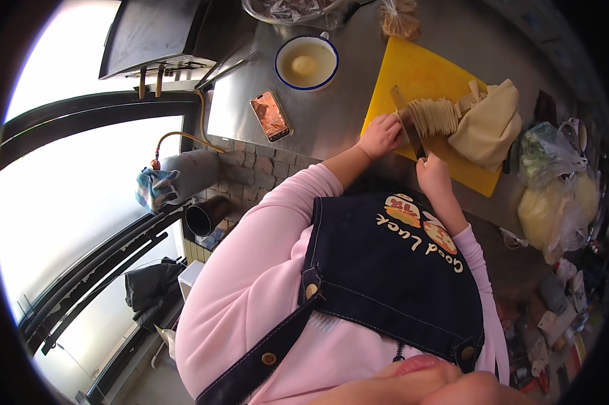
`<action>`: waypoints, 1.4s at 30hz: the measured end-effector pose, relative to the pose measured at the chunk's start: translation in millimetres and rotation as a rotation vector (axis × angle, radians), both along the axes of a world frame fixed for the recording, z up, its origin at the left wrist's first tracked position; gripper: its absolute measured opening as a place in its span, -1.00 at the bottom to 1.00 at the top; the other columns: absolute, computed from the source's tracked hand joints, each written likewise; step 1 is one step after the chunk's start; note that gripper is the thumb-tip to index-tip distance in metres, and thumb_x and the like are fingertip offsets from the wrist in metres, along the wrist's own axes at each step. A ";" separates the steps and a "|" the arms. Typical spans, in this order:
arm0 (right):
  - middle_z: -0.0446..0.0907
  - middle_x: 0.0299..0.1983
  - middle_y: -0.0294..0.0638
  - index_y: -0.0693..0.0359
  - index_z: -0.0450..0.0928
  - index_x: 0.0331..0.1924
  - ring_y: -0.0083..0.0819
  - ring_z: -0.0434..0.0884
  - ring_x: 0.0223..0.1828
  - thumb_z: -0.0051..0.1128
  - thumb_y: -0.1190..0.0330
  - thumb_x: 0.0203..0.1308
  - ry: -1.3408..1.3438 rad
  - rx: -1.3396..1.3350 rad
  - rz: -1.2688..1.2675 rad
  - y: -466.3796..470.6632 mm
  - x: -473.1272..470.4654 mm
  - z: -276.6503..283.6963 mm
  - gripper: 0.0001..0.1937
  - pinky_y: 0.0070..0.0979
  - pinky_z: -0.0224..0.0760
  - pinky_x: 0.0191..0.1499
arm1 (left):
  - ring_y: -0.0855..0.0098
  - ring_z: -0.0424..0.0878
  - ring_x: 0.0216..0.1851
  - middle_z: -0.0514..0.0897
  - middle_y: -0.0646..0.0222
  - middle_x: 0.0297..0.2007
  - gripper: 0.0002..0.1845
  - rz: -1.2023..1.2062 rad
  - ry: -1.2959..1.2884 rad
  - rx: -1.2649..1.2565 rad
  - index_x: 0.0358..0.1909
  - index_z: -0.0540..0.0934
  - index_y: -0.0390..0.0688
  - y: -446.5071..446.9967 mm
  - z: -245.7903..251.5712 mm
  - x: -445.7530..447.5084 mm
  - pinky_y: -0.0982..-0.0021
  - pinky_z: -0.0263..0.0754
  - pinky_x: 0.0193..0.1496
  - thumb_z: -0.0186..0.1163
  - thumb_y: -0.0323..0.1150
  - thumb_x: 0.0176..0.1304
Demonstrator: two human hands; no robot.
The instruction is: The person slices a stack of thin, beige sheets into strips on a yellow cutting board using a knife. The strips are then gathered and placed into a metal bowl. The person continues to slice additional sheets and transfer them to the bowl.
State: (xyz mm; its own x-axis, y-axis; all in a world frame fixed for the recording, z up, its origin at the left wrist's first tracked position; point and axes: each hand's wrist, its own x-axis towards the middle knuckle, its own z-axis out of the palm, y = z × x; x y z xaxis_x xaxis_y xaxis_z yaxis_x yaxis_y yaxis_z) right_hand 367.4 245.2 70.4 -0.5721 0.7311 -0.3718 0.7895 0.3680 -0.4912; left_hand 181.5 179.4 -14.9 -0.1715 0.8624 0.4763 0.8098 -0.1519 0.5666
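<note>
My right hand grips the handle of a kitchen knife, whose long blade stands across a yellow cutting board. Close by the left side of the blade, my left hand rests on the board with bent fingers; what lies under them is hidden. Pale strips, apparently of cut dough, lie in a row against the right side of the blade. Beside them, a folded pale sheet, apparently dough, is heaped over the board's right part.
A blue-rimmed white enamel bowl holds liquid and a round pale piece. A phone and a whisk lie on the metal table. Filled plastic bags sit at right, another bag behind the board. A gas cylinder stands lower left.
</note>
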 end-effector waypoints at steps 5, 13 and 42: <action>0.64 -0.30 0.25 0.41 0.58 -0.17 0.20 0.65 -0.19 0.05 0.28 0.26 -0.072 -0.005 -0.001 3.2 -13.7 -9.2 -0.70 -0.03 0.51 -0.09 | 0.20 0.56 -0.21 0.55 0.29 -0.26 -0.80 0.010 -0.008 0.010 -0.34 0.55 -0.14 2.2 -5.9 0.1 0.26 0.51 -0.13 0.29 -0.40 -0.05; 0.63 -0.31 0.28 0.37 0.60 -0.14 0.20 0.64 -0.17 0.04 0.29 0.26 0.091 0.018 -0.055 10.9 -30.9 -10.3 -0.72 -0.02 0.50 -0.09 | 0.18 0.56 -0.17 0.56 0.25 -0.24 -0.79 0.011 -0.047 0.025 -0.30 0.55 -0.18 -4.0 -5.0 2.7 0.24 0.49 -0.06 0.29 -0.42 -0.02; 0.65 -0.26 0.26 0.40 0.60 -0.13 0.19 0.64 -0.13 0.06 0.27 0.27 0.081 -0.027 -0.013 3.7 -40.4 -28.1 -0.69 -0.05 0.50 -0.06 | 0.21 0.53 -0.16 0.55 0.29 -0.21 -0.76 -0.007 -0.022 0.019 -0.29 0.55 -0.13 -10.6 -6.3 -1.3 0.25 0.46 -0.04 0.29 -0.39 -0.05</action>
State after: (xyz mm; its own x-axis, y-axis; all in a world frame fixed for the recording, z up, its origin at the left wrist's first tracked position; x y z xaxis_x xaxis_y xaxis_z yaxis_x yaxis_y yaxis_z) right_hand 327.0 248.9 42.3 -0.5916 0.7291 -0.3442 0.7515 0.3441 -0.5629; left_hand 180.2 168.8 -21.2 -0.1762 0.8546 0.4884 0.7958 -0.1684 0.5817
